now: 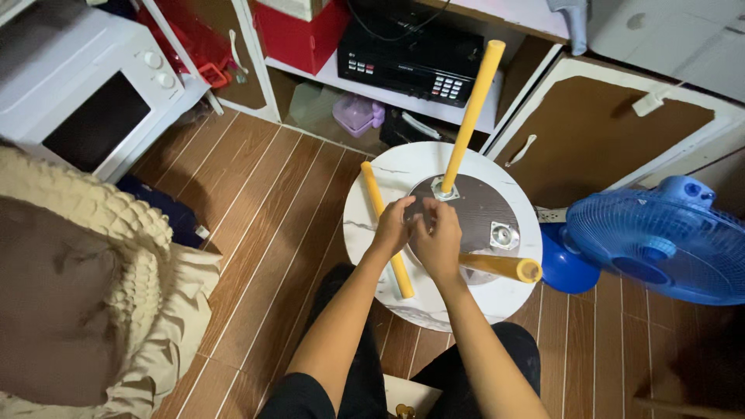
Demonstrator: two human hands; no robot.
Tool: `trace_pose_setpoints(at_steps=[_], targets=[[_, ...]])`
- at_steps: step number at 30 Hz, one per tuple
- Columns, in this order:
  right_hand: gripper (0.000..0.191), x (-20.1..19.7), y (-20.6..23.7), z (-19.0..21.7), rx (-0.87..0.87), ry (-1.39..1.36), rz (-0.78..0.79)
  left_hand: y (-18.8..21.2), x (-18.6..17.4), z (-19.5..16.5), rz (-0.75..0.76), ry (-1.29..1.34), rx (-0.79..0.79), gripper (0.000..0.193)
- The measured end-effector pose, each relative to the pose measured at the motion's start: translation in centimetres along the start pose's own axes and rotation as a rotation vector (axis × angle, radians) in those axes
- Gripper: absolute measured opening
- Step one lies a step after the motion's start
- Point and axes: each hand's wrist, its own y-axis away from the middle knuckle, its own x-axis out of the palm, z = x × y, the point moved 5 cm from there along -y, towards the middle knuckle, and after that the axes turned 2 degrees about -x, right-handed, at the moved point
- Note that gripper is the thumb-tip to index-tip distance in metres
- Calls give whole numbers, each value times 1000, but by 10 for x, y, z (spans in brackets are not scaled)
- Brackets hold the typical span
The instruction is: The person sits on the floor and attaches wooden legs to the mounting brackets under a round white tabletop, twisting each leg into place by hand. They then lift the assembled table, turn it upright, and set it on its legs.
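Head view. A round white tabletop [434, 302] lies upside down on the wooden floor [256, 202], between the person's knees, with a dark round plate [473, 209] at its centre. Both hands meet over the near-left part of this plate. The left hand [394, 225] and right hand [439, 237] are touching, fingers curled together; what they pinch between them cannot be told.

Three yellow legs are counted. Leg one [472, 116] stands fixed in a metal bracket [445, 188] just beyond the hands, its long axis rising from the plate and leaning away to the right. Leg two [386, 233] lies loose on the tabletop, passing under the left hand, its long axis running from far-left to near-right. Leg three [503, 266] emerges from beside the right hand and points right, its open end facing the camera.

Two brackets are visible: one bearing leg one, one empty [504, 235] to the right of the hands.

One blue fan [660, 248] stands at right; one white microwave [85, 85] at far left.
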Motion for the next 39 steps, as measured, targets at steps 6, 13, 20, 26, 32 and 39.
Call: trace_pose_setpoints(at_steps=[6,13,20,26,32,39], targets=[[28,-34,-20,50,-125,-8,-80,-11,16,-37,216,48,48,26],[27,-82,-33,94,-234,-10,-183,1,27,-90,429,288,299,27],[20,-106,-25,101,-91,-283,-158,7,33,-123,605,44,417,37],[20,-134,-12,124,-192,-362,-126,21,45,-130,795,30,333,42],[19,-176,-20,116,-180,-351,-101,31,44,-152,708,31,296,53],[19,-164,-12,67,97,-672,144,38,44,-160,605,49,237,50]])
